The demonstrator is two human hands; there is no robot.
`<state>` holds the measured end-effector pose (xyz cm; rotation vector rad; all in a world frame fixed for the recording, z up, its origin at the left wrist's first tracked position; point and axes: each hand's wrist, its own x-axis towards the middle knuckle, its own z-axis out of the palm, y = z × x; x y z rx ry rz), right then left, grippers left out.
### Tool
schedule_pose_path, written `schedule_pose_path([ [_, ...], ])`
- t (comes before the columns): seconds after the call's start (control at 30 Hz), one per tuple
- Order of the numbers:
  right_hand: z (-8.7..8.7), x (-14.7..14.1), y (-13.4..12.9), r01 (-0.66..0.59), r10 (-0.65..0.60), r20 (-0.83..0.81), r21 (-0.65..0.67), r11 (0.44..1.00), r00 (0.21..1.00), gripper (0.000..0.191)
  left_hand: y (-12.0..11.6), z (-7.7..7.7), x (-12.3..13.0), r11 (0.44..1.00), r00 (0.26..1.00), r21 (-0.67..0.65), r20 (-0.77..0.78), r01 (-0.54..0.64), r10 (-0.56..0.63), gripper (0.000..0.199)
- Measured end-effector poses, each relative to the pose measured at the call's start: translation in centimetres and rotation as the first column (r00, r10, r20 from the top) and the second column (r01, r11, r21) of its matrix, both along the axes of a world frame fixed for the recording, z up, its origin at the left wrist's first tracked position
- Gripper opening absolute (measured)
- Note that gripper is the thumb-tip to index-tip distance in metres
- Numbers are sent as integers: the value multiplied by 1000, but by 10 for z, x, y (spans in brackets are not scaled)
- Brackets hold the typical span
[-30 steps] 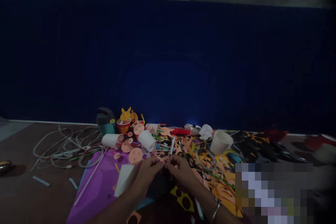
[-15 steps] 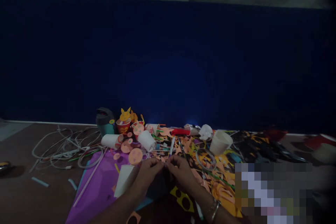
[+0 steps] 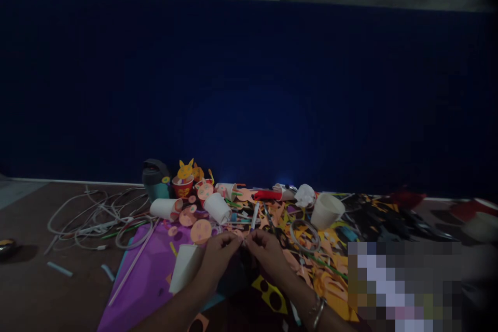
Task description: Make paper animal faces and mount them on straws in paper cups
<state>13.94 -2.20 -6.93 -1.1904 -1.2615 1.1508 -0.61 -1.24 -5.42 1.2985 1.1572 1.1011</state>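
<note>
Left hand [image 3: 222, 251] and right hand [image 3: 266, 253] are positioned at the near centre of the table, fingertips almost meeting. On each, the fingers are curled and the thumb is drawn in toward the forefinger. Any part held between the fingertips is too small to identify; a firm grip cannot be confirmed. A metal bangle [image 3: 319, 313] encircles the right wrist.

Adjacent items: a white paper cup [image 3: 185, 265], partly covered by the left forearm, stands on the left; a pink paper disc [image 3: 201, 231] lies just beyond that hand. A white marker [image 3: 255, 212] points away from the right hand on its far side. Nearer, a yellow paper strip with round holes [image 3: 268, 291] lies beside the right forearm. A purple sheet [image 3: 134, 277] covers the near left.
</note>
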Motion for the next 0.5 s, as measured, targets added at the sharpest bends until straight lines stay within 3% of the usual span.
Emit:
schedule_pose_path([
  [0.2, 0, 0, 1, 32, -33, 61, 25, 999, 998, 19, -2, 1, 1, 1000, 1000, 8, -10, 7, -7, 25],
  [0.5, 0, -1, -1, 37, -37, 11, -21, 999, 999, 30, -1, -7, 2, 997, 999, 69, -43, 28, -25, 16],
])
